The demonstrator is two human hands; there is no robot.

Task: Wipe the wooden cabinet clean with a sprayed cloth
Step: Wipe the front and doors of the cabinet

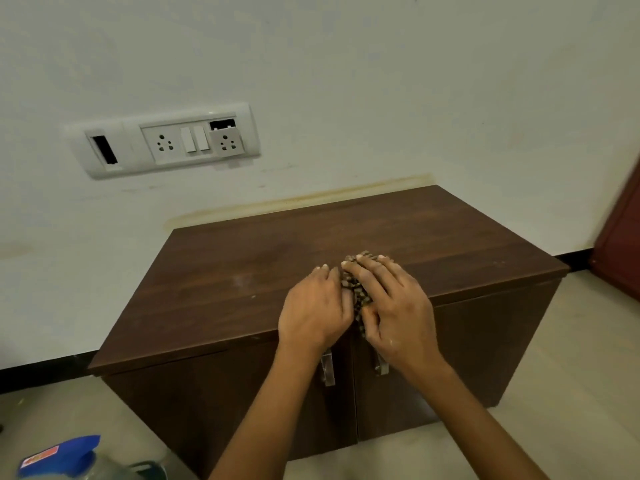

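Observation:
A low dark wooden cabinet [242, 271] with two doors stands against the white wall. On its top, near the front edge at the middle, lies a brown nubby cloth [358, 289]. My left hand [313, 311] and my right hand [391, 299] both press on the cloth, side by side, fingers pointing toward the wall. The hands cover most of the cloth; only a strip between them and a tuft past the fingertips show. A pale smudge marks the top left of the hands.
A spray bottle with a blue head [65, 457] stands on the floor at the lower left. Two metal door handles [327, 368] sit below my wrists. A white socket panel [166, 142] is on the wall. A reddish door [620, 237] is at the right edge.

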